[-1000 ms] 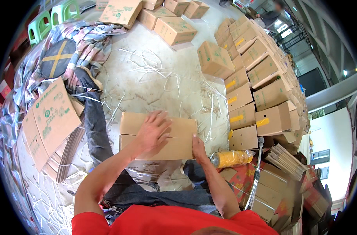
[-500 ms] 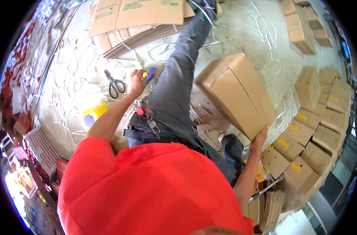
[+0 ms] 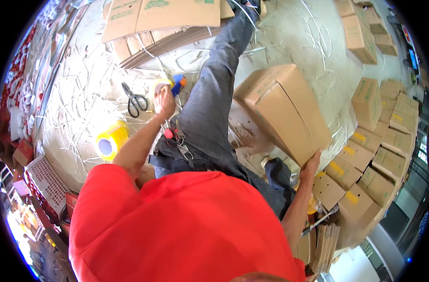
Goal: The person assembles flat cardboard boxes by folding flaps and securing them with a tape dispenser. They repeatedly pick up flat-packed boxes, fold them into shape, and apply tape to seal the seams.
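Observation:
My left hand (image 3: 164, 102) is closed on a tape dispenser (image 3: 178, 84) with blue and orange parts and a yellowish roll, just left of my outstretched leg. Its grip is partly hidden by the hand itself. Black-handled scissors (image 3: 135, 101) lie on the floor to the left of that hand. At the right, my right hand (image 3: 311, 165) grips the near right corner of a closed brown cardboard box (image 3: 289, 113), which sits tilted beside my leg. A central seam runs along the box. A thick roll of yellow tape (image 3: 112, 141) rests next to my left forearm.
Flattened cardboard sheets (image 3: 169, 16) lie stacked ahead. Loose white strapping (image 3: 78, 108) litters the floor at left. Rows of packed boxes (image 3: 365, 145) stand along the right, with more boxes (image 3: 359, 37) farther off. A white plastic crate (image 3: 47, 181) stands at the left.
The tape dispenser has turned in my left hand, so its yellowish roll now shows and its blue end sits slightly farther away. My right hand keeps its place on the box corner.

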A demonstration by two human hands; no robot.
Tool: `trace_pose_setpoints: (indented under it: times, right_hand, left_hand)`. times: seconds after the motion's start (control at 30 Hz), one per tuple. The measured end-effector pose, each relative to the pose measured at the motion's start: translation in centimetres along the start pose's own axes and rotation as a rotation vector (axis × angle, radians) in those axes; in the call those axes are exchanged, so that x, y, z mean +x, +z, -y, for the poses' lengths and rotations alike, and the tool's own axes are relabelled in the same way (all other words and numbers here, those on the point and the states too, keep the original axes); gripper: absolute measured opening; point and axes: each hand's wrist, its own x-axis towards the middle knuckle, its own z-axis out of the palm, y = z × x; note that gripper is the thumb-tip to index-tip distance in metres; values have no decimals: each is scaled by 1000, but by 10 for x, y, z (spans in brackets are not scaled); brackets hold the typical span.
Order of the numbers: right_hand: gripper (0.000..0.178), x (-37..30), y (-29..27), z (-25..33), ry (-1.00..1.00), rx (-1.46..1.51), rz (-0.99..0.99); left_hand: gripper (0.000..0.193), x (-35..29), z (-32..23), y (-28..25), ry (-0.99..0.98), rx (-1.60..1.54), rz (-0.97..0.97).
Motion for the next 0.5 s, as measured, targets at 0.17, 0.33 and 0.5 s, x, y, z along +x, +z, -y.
trace_pose_setpoints:
  times: [0.17,0.33,0.5]
  right_hand:
    - [59,14,-9,-12,-1,59,-7]
    - [53,35,-15,-10,-93,22,-63]
    - [48,51,-39,10,-70,17,-100]
  left_hand:
    - [44,16,-65,-82,20,-277,-3]
    - [50,1,-233,-205,339,-553,-163]
    - [48,-34,-419,-244,862,-618,165]
